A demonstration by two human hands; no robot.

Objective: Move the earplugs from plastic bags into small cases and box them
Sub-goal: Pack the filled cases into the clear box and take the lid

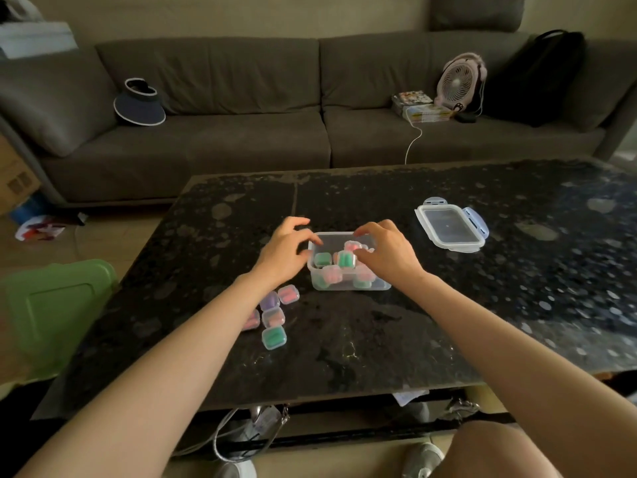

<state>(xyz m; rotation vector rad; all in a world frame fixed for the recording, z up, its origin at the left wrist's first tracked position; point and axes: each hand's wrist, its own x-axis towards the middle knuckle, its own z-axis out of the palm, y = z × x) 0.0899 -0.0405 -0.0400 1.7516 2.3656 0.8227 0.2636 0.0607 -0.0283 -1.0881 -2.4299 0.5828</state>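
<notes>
So this looks like the late part of the job. Going left to right with the clear box in the middle of the desk as my reference: down and to the left of the box there's a little cluster of loose cases. I count about five, pink, purple and green, lids closed, coloured earplugs showing through. Those aren't boxed yet. I can't spot any plastic bags on the desk, so my guess is the bag-to-case part is done.

The left hand is right up against the box's left rim, fingers loosely curled, thumb at the corner. Can't tell if it actually grips the rim or just steadies it.

Inside the box there's already a pile of filled cases, green and pink ones, some flat and some tipped on edge. The box sits open side up, with its long axis running left-right across the desk.

The right hand is over the box's right half, fingertips curled down among the cases. Whether it pinches one is hidden from here.

Well off to the right of the box, a bit farther back, the lid lies flat, latches splayed out. So what's left, I'd say: drop in the five stragglers, then snap the lid on.
</notes>
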